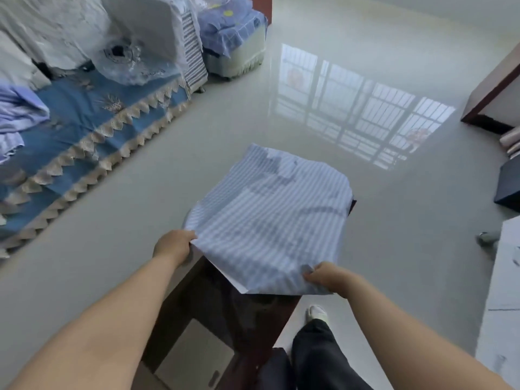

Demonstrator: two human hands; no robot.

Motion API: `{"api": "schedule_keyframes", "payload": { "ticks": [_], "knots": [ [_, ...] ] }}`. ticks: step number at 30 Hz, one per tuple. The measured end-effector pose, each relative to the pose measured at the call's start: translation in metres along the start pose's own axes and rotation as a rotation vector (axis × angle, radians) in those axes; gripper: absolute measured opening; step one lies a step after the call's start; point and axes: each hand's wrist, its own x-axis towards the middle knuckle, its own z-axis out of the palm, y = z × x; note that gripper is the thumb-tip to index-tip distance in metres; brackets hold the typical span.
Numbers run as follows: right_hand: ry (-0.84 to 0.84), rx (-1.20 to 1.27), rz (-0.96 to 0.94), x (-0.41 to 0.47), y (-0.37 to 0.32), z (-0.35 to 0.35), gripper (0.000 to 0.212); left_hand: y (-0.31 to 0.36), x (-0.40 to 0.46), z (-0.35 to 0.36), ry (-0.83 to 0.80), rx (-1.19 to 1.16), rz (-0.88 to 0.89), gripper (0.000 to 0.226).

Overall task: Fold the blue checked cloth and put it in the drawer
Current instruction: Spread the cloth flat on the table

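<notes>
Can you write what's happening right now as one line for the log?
left hand: grips near corner | right hand: grips near edge | blue-and-white striped cloth: spread over dark wooden table

tons of open floor (351, 52) ahead and off to the right, but on the left the sofa (84, 119) with its bagged fan (132, 49) and piled bedding (230, 21) walls things off, and the cloth (270, 218) hides most of the dark bench (225, 313) top

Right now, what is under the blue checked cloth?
A dark brown table lies under the blue checked cloth; its near end and one far corner show. The covered tabletop cannot be seen. Left hand and right hand grip the near edge.
</notes>
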Motion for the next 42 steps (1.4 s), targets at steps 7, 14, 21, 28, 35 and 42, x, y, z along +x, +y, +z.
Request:
{"api": "schedule_keyframes", "payload": {
  "ticks": [7, 14, 21, 28, 35, 42],
  "knots": [
    [-0.258, 0.377, 0.133, 0.003, 0.008, 0.037, 0.025, -0.050, -0.038, 0.031, 0.005, 0.004, 0.072, 0.028],
    [-0.525, 0.718, 0.183, 0.010, 0.018, 0.113, 0.027, -0.090, -0.070, 0.057, 0.225, -0.245, -0.318, 0.028],
    [-0.636, 0.732, 0.126, 0.010, 0.002, 0.117, 0.030, -0.063, -0.064, 0.085, 0.216, -1.389, -0.861, 0.036],
    [-0.626, 0.758, 0.118, 0.012, 0.023, 0.105, 0.030, -0.082, -0.076, 0.097, 0.088, -1.919, -0.761, 0.017],
    [-0.579, 0.047, 0.197, 0.022, 0.038, 0.128, 0.034, -0.074, -0.046, 0.092, 0.172, -1.305, -0.498, 0.048],
    [-0.564, 0.028, 0.173, 0.029, 0.044, 0.182, 0.049, -0.118, -0.067, 0.101, 0.294, -0.956, -0.321, 0.057]
  ]
}}
